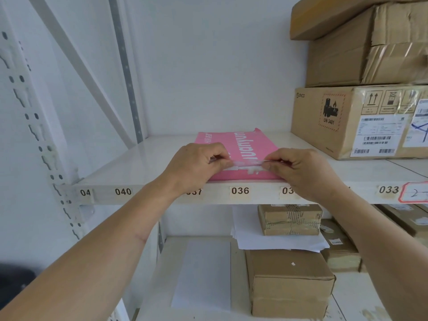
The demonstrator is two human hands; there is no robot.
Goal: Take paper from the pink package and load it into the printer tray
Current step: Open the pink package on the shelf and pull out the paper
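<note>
A pink package with white lettering lies flat on the white shelf, its near end at the shelf's front edge. My left hand pinches the left side of the near end. My right hand pinches the right side. Between the two hands a thin white edge of paper shows, lifted slightly at the package's opening. Both hands' fingertips are closed on that edge. No printer or tray is in view.
Stacked cardboard boxes stand on the same shelf at the right, close to the package. The shelf front carries number labels. On the lower shelf lie more boxes and loose white sheets. A slanted metal brace runs at the left.
</note>
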